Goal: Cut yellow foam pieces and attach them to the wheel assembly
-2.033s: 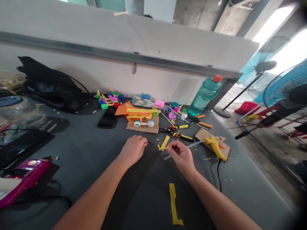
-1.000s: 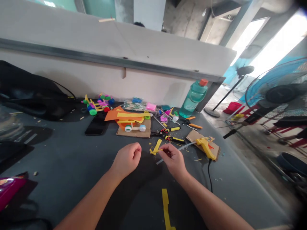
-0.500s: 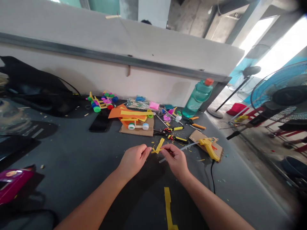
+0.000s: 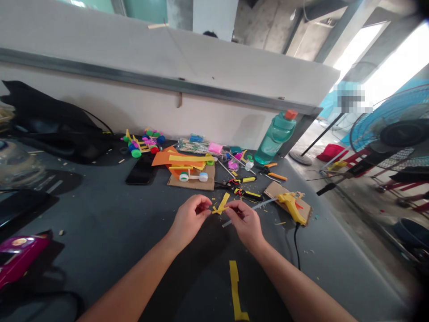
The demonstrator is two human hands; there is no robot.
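Yellow strip [image 4: 222,209] over grey table [image 4: 110,214], fan [image 4: 400,133] beyond

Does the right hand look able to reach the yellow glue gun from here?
Likely yes: nothing tall appears to stand between the right hand and the yellow glue gun, though the hand pinches a thin yellow strip it might first need to release.
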